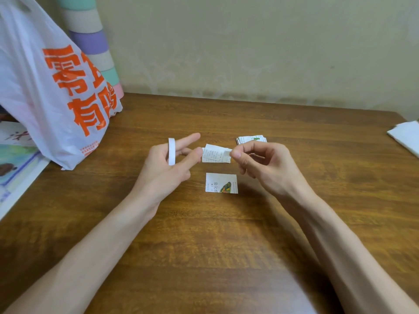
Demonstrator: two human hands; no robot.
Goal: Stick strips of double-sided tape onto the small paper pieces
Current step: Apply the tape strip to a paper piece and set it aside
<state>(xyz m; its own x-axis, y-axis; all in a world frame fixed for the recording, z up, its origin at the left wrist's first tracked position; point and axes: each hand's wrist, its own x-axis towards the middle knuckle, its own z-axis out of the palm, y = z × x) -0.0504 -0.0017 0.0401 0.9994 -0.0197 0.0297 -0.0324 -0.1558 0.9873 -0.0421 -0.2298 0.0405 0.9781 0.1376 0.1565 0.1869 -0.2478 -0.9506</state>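
both hands are up over the wooden table, with a small paper piece held in the air between them. the left hand has its forefinger stretched out straight, and the tips of its thumb and another finger meet at the paper's left edge in a narrow pinch. a white tape roll is worn like a ring round the fingers of that hand. the right hand is curled, thumb and forefinger pinching the paper's right end, where a paler strip lies across it; i can't tell whether that strip is tape. the held piece carries rows of fine print, too small to read.

just below it, flat on the table, lies a second paper piece, printed with a few chinese characters set sideways and a green and orange picture. a stack of paper pieces sits just behind the right hand, with some green print on top.

at the left stands a white plastic bag with big orange chinese characters; "零" and "有" read clearly, the others are creased. behind it a roll banded in pastel colours leans on the wall. printed sheets lie under the bag, and white paper shows at the right edge.
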